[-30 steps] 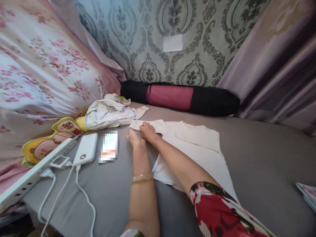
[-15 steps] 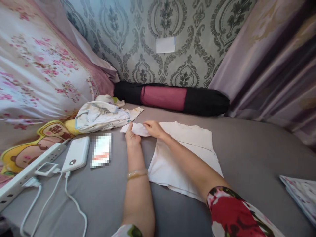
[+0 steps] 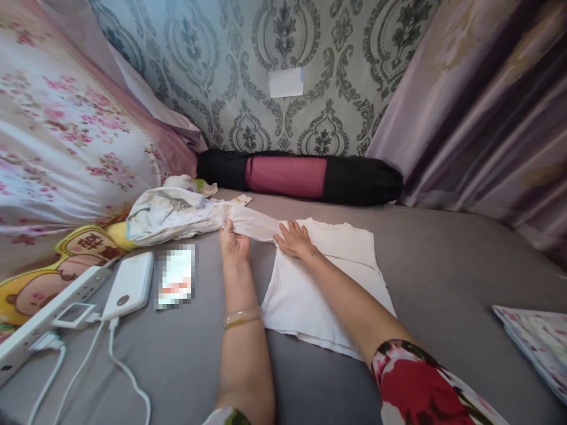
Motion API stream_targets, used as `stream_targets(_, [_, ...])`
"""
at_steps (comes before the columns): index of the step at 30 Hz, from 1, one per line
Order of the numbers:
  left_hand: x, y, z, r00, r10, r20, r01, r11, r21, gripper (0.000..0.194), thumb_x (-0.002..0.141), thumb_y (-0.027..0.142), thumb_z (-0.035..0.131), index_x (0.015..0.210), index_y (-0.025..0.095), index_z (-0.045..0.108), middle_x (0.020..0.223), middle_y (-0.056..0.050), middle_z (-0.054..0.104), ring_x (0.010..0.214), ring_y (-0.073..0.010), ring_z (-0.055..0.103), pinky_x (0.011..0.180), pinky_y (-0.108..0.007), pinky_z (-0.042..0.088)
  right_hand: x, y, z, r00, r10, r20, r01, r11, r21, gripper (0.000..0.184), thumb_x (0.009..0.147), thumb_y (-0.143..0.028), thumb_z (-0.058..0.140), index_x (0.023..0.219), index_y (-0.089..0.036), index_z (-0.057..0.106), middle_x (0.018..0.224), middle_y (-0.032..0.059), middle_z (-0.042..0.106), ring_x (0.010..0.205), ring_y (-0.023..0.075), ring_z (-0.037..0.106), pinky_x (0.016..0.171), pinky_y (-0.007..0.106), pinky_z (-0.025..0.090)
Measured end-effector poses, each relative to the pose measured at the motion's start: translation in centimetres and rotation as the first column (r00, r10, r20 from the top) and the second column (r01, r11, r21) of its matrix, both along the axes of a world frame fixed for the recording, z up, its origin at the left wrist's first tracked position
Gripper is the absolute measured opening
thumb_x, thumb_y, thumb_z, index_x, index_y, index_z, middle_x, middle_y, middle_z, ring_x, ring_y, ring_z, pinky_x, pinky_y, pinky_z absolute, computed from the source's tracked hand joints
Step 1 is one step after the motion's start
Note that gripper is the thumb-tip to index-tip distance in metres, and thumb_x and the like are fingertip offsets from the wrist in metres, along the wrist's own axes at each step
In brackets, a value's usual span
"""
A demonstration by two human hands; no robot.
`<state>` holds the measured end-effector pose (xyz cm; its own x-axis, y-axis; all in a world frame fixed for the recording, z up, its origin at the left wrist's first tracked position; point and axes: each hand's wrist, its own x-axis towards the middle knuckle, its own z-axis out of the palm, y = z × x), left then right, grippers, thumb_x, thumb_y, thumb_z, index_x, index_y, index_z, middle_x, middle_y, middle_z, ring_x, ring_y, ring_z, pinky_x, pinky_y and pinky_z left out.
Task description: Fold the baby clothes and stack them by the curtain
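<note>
A small white shirt lies on the grey bed sheet, its far part folded over in a flap. One sleeve stretches out to the left from the shirt's far left corner. My left hand grips that sleeve near its cuff, thumb on top and the other fingers partly hidden beneath. My right hand rests flat on the shirt where the sleeve joins it, fingers spread. Just beyond the cuff is a crumpled pale patterned garment.
At left are a power strip, a white power bank with cables and a yellow cartoon cushion. A blurred card lies near my left forearm. A black and pink roll lies along the wall. A patterned packet is at right.
The sleeve is now drawn out longer to the left. My right hand has let go of its pinch and moved right, opening flat on the shirt. The view has shifted slightly.
</note>
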<state>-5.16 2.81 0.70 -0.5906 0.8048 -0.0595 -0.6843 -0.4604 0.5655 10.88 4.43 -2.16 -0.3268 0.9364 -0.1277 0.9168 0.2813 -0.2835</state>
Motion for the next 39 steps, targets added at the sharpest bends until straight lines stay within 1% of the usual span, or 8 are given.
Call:
stream_targets(8, [5.0, 0.3, 2.3, 0.980, -0.062, -0.191, 0.063, 0.998, 0.001, 0.016, 0.088, 0.014, 0.053, 0.099, 0.020, 0.064, 0.096, -0.002, 0.072, 0.095, -0.0111, 0.067, 0.093, -0.025, 0.049, -0.2, 1.1, 1.6, 1.000, -0.027, -0.009, 0.025, 0.989, -0.144, 0.077, 0.090, -0.065, 0.036, 0.153, -0.024, 0.021, 0.161, 0.0122, 0.008, 0.147, 0.0299, 0.003, 0.115, 0.053, 0.003])
stream_targets(12, [6.8, 0.7, 2.2, 0.964, -0.093, -0.250, 0.091, 0.996, -0.022, 0.023, 0.087, 0.016, 0.054, 0.107, 0.019, 0.064, 0.108, -0.005, 0.071, 0.105, -0.0147, 0.065, 0.097, -0.028, 0.047, 1.3, 1.5, 2.7, 0.952, -0.082, -0.295, 0.067, 0.996, -0.058, 0.063, 0.091, -0.045, 0.049, 0.146, -0.018, 0.038, 0.152, 0.0137, 0.036, 0.141, 0.0258, 0.028, 0.115, 0.043, 0.018])
stream_targets(16, [7.8, 1.2, 1.4, 0.922, -0.137, -0.362, 0.132, 0.991, -0.037, 0.031, 0.088, 0.028, 0.057, 0.118, 0.019, 0.062, 0.117, -0.008, 0.068, 0.113, -0.0185, 0.061, 0.101, -0.032, 0.045, 4.3, 0.6, 3.9, 0.575, -0.401, -0.713, 0.295, 0.914, -0.277, 0.041, 0.097, -0.037, 0.038, 0.125, -0.013, 0.057, 0.129, 0.0144, 0.060, 0.117, 0.0221, 0.057, 0.100, 0.034, 0.042])
stream_targets(21, [10.4, 0.6, 0.8, 0.799, -0.185, -0.572, 0.207, 0.978, -0.026, 0.039, 0.090, 0.038, 0.055, 0.124, 0.019, 0.058, 0.123, -0.008, 0.065, 0.119, -0.0205, 0.057, 0.106, -0.036, 0.040, 8.9, -2.2, 4.5, 0.003, -0.699, -0.715, 0.114, 0.710, -0.695, 0.044, 0.101, -0.042, 0.026, 0.116, -0.012, 0.055, 0.107, 0.0156, 0.068, 0.079, 0.0174, 0.067, 0.076, 0.032, 0.053])
stream_targets(26, [14.1, -0.9, 0.0, 0.516, -0.240, -0.822, 0.312, 0.947, -0.081, 0.039, 0.094, 0.034, 0.045, 0.128, 0.019, 0.055, 0.132, -0.008, 0.060, 0.126, -0.0216, 0.051, 0.111, -0.040, 0.034, 12.3, -4.1, 3.6, -0.186, -0.725, -0.663, 0.011, 0.674, -0.739, 0.047, 0.101, -0.046, 0.021, 0.110, -0.012, 0.053, 0.087, 0.0138, 0.069, 0.071, 0.0199, 0.067, 0.068, 0.035, 0.055])
stream_targets(32, [16.6, -1.7, -3.8, -0.141, -0.221, -0.965, 0.445, 0.857, -0.261, 0.056, 0.083, 0.028, 0.058, 0.136, 0.014, 0.046, 0.140, -0.017, 0.050, 0.132, -0.0288, 0.045, 0.111, -0.046, 0.033, 13.4, -4.0, 2.0, -0.377, -0.650, -0.659, -0.027, 0.720, -0.694, 0.053, 0.099, -0.056, 0.015, 0.096, -0.020, 0.055, 0.071, 0.0042, 0.067, 0.061, 0.0180, 0.064, 0.059, 0.032, 0.055])
stream_targets(37, [14.9, -1.8, -3.1, -0.453, -0.165, -0.876, 0.315, 0.890, -0.331, 0.079, 0.074, 0.036, 0.071, 0.141, 0.013, 0.037, 0.144, -0.022, 0.042, 0.135, -0.0330, 0.038, 0.110, -0.048, 0.032, 13.7, -3.7, 1.1, -0.319, -0.640, -0.699, 0.032, 0.729, -0.683, 0.015, 0.093, -0.029, 0.052, 0.102, -0.019, 0.058, 0.078, 0.0025, 0.069, 0.068, 0.0164, 0.066, 0.064, 0.030, 0.057])
stream_targets(39, [13.4, -1.9, -1.9, -0.558, -0.225, -0.799, 0.174, 0.910, -0.377, 0.081, 0.072, 0.036, 0.073, 0.141, 0.013, 0.036, 0.143, -0.023, 0.041, 0.134, -0.0350, 0.037, 0.108, -0.048, 0.033, 13.7, -3.7, 0.8, -0.280, -0.628, -0.726, 0.141, 0.721, -0.678, 0.034, 0.083, -0.013, 0.062, 0.115, -0.018, 0.054, 0.090, 0.0050, 0.070, 0.074, 0.0167, 0.067, 0.066, 0.030, 0.057])
